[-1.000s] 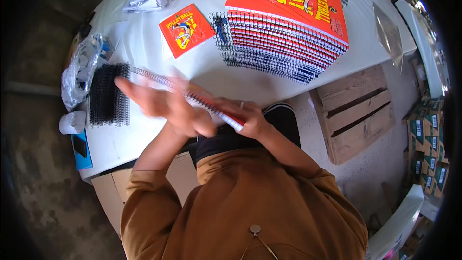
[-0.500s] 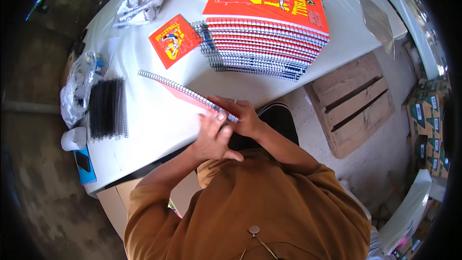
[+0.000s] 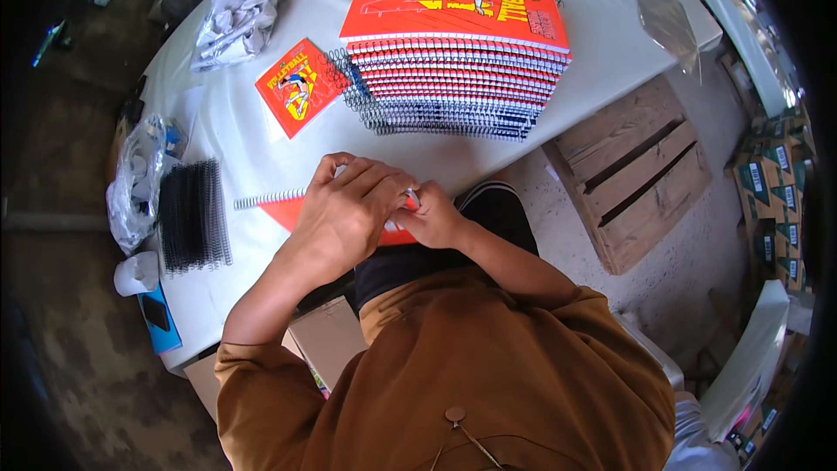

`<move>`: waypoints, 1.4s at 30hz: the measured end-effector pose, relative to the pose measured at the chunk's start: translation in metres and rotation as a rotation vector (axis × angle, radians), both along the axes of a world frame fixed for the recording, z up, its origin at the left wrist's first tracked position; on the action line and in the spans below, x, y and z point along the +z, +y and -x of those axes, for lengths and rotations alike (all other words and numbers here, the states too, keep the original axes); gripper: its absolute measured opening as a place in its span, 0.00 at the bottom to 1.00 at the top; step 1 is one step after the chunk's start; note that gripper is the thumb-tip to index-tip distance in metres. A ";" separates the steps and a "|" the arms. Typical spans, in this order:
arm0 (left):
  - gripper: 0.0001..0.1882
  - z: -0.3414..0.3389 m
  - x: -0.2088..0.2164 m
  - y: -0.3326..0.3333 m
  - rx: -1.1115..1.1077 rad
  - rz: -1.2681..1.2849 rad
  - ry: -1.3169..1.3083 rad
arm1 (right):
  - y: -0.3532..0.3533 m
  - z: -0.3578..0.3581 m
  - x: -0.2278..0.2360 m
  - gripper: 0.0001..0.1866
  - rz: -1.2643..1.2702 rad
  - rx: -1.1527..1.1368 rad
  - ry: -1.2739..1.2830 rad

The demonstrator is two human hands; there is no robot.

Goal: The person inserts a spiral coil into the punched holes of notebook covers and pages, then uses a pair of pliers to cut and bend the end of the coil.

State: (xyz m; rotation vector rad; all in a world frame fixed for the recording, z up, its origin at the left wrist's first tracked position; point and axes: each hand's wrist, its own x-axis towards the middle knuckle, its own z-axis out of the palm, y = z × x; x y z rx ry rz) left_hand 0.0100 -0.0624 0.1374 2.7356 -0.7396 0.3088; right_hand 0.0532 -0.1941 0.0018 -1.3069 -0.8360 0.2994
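A red spiral notebook point(image 3: 283, 212) lies at the near edge of the table, its coiled spine running toward the right. My left hand point(image 3: 344, 209) is bent over that spine, fingers curled and covering much of the notebook. Closed on the notebook's right end is my right hand point(image 3: 433, 216), thumb and fingers close to the left fingertips. What the fingertips do at the coil's end is hidden. Beyond my hands stands a tall stack of red spiral notebooks point(image 3: 453, 13) with an athlete pictured on top. A smaller red printed cover point(image 3: 299, 92) lies left of it.
Dark spiral coils point(image 3: 192, 216) lie bundled at the left, by a clear plastic bag point(image 3: 135, 183), a white roll point(image 3: 137, 274) and a phone point(image 3: 156, 312). Crumpled plastic point(image 3: 240, 17) sits at the back. A wooden pallet point(image 3: 632, 174) and stacked cartons point(image 3: 772, 201) are at the right.
My left hand has gone from spread fingers beside the notebook to curled over its spine. The notebook has turned and tipped, with its spine now lying more level across the view.
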 end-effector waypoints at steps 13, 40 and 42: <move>0.11 -0.005 0.077 -0.013 0.098 0.517 0.021 | -0.042 -0.018 0.117 0.21 -0.186 -0.038 -0.225; 0.12 -0.135 -0.018 0.000 0.574 1.286 -0.411 | -0.065 -0.113 0.090 0.16 -0.362 -1.059 -0.314; 0.11 -0.132 -0.025 0.001 0.535 1.258 -0.434 | -0.064 -0.115 0.089 0.15 -0.372 -1.072 -0.332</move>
